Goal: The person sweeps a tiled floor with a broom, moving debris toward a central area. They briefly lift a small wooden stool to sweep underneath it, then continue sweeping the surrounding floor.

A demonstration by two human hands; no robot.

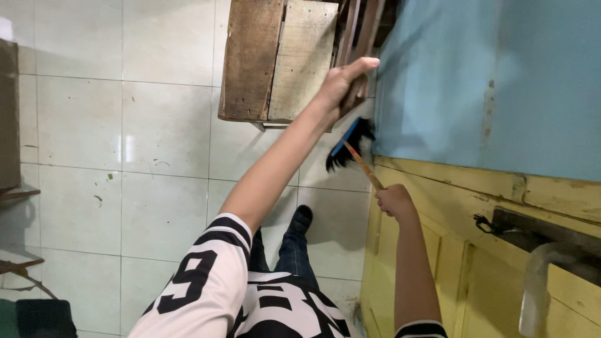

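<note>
While the head view is rotated sideways, it shows sweeping underway beside a wooden bench: the right hand is closed in a fist around the thin wooden handle of a broom, whose blue head and black bristles sit on the white tiled floor at the foot of the blue wall, just by the bench's edge. Left hand is stretched far out, arm nearly straight, palm pressed on the bench's side frame, fingers curled round it and thumb extended along the wood; looks like it grips or tips the bench. Judging progress: small dark specks are scattered on the tiles to the left, no dirt pile is visible, so the floor looks only partly swept, with the strip under the bench in hand now. Right forearm runs up along the yellow cabinet, wrist slightly bent. A black shoe stands on the tiles below the broom.
</note>
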